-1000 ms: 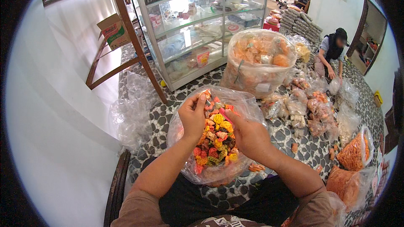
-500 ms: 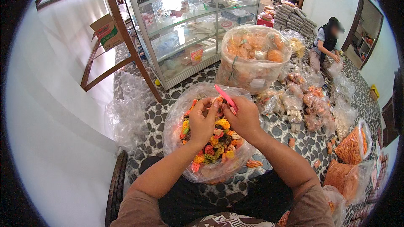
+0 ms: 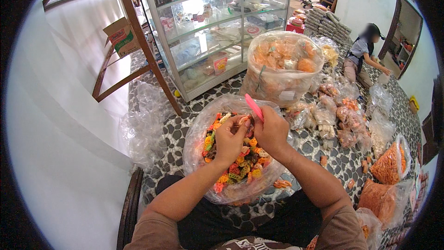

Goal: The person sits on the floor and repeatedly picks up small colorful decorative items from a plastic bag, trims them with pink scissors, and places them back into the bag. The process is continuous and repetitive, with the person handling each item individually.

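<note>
A large clear plastic bag (image 3: 196,169) stands open on the floor in front of me, filled with wavy snack crackers (image 3: 237,169) in red, orange, yellow, green and dark brown. Above it my left hand (image 3: 231,140) pinches a small orange piece (image 3: 243,120), largely covered by the fingers. My right hand (image 3: 274,132) is closed around a slim pink object (image 3: 254,107) whose rounded end sticks up past the thumb; its kind is not clear. Both hands are close together, the pink object just beside the orange piece.
A big sack of orange packets (image 3: 286,60) stands beyond the bag, near a glass display cabinet (image 3: 203,41). Filled bags (image 3: 349,120) cover the floor to the right. A person (image 3: 363,55) sits farther off. Crumpled plastic (image 3: 145,129) and a wooden frame (image 3: 150,55) are at left.
Both hands stay over the bag, with the pink object tilted slightly more upright. The person at the far right has leaned and reached farther right. The whole view has shifted a little.
</note>
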`<state>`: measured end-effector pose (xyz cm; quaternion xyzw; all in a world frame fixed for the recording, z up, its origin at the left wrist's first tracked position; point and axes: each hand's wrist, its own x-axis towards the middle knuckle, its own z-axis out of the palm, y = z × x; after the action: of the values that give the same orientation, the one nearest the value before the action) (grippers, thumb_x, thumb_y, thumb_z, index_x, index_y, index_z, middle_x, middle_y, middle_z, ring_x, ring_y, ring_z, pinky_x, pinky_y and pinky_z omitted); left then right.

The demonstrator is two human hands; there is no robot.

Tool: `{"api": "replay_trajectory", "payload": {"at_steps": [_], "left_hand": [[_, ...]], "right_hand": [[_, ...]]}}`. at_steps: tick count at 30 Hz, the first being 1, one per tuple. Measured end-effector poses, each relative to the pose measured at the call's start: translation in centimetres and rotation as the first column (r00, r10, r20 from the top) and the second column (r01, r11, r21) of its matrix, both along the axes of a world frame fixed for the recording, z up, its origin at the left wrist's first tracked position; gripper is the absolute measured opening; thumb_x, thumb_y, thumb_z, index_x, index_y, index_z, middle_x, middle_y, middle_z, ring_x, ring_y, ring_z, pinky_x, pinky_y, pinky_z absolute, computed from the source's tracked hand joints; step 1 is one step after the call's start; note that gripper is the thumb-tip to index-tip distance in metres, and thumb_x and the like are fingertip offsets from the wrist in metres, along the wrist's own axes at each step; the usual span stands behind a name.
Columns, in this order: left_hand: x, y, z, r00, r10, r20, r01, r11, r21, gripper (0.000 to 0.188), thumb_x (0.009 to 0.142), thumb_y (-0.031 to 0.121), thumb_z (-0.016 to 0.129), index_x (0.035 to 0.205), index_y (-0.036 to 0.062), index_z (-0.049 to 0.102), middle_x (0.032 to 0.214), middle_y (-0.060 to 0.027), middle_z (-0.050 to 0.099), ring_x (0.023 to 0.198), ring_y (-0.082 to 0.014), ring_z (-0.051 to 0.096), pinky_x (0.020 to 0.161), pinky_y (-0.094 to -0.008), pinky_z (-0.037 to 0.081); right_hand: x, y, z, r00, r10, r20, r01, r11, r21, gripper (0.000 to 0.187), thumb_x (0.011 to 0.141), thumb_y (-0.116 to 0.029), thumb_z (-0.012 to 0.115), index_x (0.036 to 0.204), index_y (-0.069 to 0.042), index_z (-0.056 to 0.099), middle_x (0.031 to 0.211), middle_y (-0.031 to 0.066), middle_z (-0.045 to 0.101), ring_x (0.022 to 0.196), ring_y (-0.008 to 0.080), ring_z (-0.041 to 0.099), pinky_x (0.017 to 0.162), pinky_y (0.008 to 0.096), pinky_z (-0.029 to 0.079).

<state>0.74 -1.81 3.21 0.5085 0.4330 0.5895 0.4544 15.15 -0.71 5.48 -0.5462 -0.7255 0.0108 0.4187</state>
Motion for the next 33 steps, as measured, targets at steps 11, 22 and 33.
{"api": "replay_trajectory", "payload": {"at_steps": [11,22,33], "left_hand": [[-0.5,0.6,-1.0,0.962,-0.030,0.271,0.074,0.986,-0.151,0.020,0.103,0.019,0.066,0.109,0.0008,0.071,0.092,-0.0018,0.069,0.074,-0.0090,0.063,0.065,-0.0249,0.056],[-0.4,0.3,-0.6,0.996,-0.023,0.088,0.029,0.998,-0.062,0.027,0.101,0.022,0.070,0.112,-0.0019,0.069,0.094,-0.0038,0.071,0.080,-0.0098,0.067,0.063,-0.0253,0.058],[-0.1,0.9,-1.7,0.979,-0.058,0.194,0.061,0.998,-0.013,0.021,0.100,0.014,0.069,0.113,-0.0029,0.070,0.098,-0.0057,0.073,0.086,-0.0097,0.068,0.076,-0.0252,0.056]], "right_hand": [[-0.4,-1.0,-0.2,0.997,0.077,0.011,-0.077,0.997,0.032,0.021,0.082,-0.015,0.070,0.102,-0.011,0.066,0.096,0.0099,0.065,0.080,0.0361,0.068,0.062,0.0483,0.053],[-0.2,-0.6,-1.1,0.999,0.044,-0.031,-0.042,0.997,0.062,0.021,0.081,-0.011,0.067,0.101,-0.009,0.063,0.095,0.0113,0.064,0.079,0.0393,0.066,0.063,0.0502,0.052],[0.0,1.1,-0.6,0.983,-0.128,-0.135,0.102,0.977,-0.185,0.017,0.097,-0.021,0.063,0.096,-0.005,0.059,0.084,0.0198,0.066,0.082,0.0463,0.064,0.065,0.0556,0.047]]}}
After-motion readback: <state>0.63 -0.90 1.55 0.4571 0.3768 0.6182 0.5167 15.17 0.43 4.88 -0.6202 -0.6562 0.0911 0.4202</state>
